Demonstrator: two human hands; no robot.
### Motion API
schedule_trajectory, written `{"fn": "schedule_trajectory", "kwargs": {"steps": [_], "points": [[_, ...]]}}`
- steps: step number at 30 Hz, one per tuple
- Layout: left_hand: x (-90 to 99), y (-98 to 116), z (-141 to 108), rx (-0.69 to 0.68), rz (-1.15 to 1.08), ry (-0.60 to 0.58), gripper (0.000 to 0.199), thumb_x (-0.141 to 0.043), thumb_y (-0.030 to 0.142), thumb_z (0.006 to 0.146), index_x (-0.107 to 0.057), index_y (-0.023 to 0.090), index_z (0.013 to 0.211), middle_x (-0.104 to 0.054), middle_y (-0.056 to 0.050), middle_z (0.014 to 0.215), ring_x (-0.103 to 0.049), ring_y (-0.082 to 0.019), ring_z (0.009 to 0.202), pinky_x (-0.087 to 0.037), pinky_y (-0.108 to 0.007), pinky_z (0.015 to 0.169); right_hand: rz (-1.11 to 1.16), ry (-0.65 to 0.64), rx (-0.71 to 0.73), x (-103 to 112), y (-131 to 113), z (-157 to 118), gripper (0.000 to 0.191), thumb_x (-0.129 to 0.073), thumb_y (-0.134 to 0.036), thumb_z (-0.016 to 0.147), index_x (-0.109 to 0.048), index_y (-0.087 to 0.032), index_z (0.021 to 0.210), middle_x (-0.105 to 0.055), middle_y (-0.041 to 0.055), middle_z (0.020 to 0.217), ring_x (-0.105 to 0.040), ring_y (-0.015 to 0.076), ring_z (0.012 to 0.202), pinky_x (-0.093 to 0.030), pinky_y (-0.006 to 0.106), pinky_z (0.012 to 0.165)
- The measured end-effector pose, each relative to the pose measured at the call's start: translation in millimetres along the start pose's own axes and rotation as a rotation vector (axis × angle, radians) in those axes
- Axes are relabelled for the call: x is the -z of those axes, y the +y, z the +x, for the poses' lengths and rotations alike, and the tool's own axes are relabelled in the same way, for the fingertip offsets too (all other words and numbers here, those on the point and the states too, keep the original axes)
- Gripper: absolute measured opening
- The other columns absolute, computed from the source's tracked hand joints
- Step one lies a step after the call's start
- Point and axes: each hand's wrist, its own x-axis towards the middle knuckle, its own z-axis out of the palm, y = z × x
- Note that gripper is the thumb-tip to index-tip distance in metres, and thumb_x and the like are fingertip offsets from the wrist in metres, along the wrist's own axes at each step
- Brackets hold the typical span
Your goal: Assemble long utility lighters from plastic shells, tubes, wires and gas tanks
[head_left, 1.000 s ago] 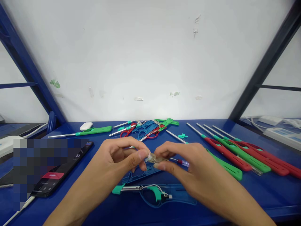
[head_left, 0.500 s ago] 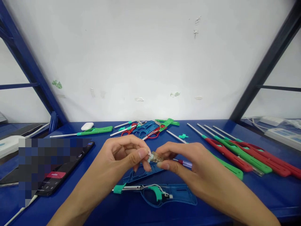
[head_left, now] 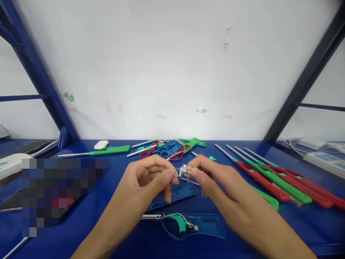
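Note:
My right hand (head_left: 222,185) pinches a small clear, yellowish fuel tank (head_left: 185,170) with a white valve end facing left. Just left of it, my left hand (head_left: 152,178) is closed at thumb and forefinger on a tiny whitish piece (head_left: 176,175), too small to name. A narrow gap separates the two. Below my hands lies an open blue lighter handle half (head_left: 211,219), fitted with a teal trigger (head_left: 181,225), thin white wires and a metal tube. Another blue handle half (head_left: 185,192) lies behind it, partly hidden by my left fingers.
Several finished-looking red and green long lighters (head_left: 272,180) lie at the right. Loose handle shells and tubes (head_left: 169,148) are piled at the back. At the left are a green long lighter (head_left: 115,149), a white case (head_left: 101,144) and a blurred-out phone (head_left: 70,212).
My hands have drawn slightly apart. The fuel tank has moved right and up with my right hand, away from my left fingertips. A purple item beneath my right hand is now out of sight.

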Motion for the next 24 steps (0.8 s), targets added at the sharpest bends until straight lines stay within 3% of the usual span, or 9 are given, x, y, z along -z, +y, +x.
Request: {"fn": "schedule_trajectory", "kwargs": {"steps": [4, 10, 18, 24], "points": [[2.1, 1.3, 1.4, -0.006, -0.055, 0.052, 0.029, -0.082, 0.048, 0.097, -0.078, 0.022, 0.087, -0.065, 0.004, 0.065, -0.053, -0.008, 0.057, -0.036, -0.021, 0.056, 0.001, -0.002, -0.024, -2.8, -2.0, 1.7, 0.044, -0.041, -0.054, 0.12, -0.059, -0.027, 0.091, -0.058, -0.0041, 0.078, -0.05, 0.0165, 0.069, -0.039, 0.031, 0.063], [-1.4, 6.6, -2.1, 0.034, -0.11, 0.046, 0.027, -0.084, 0.047, 0.093, -0.08, 0.021, 0.087, -0.06, 0.004, 0.058, -0.051, -0.009, 0.055, -0.035, -0.022, 0.057, -0.013, 0.035, 0.074, -6.5, 1.2, 3.7, 0.05, -0.037, -0.054, 0.122, -0.05, -0.025, 0.083, -0.053, -0.0058, 0.073, -0.046, 0.0142, 0.065, -0.036, 0.03, 0.062], [-4.8, 8.3, -1.8, 0.056, -0.139, 0.04, 0.028, -0.087, 0.048, 0.089, -0.081, 0.022, 0.082, -0.05, 0.006, 0.059, -0.039, -0.008, 0.058, -0.037, -0.02, 0.058, -0.028, 0.059, 0.118, -7.4, 2.5, 5.9, 0.046, -0.041, -0.045, 0.122, -0.051, -0.024, 0.082, -0.052, -0.0069, 0.071, -0.045, 0.0128, 0.064, -0.035, 0.028, 0.062], [-7.4, 5.8, -3.4, 0.049, -0.112, 0.083, 0.033, -0.085, 0.051, 0.091, -0.079, 0.022, 0.076, -0.046, 0.007, 0.057, -0.04, -0.009, 0.058, -0.039, -0.021, 0.061, -0.028, 0.076, 0.13, -7.5, 6.9, 6.0, 0.046, -0.042, -0.051, 0.122, -0.062, -0.026, 0.089, -0.049, -0.0072, 0.068, -0.046, 0.0141, 0.061, -0.038, 0.027, 0.061]]}}
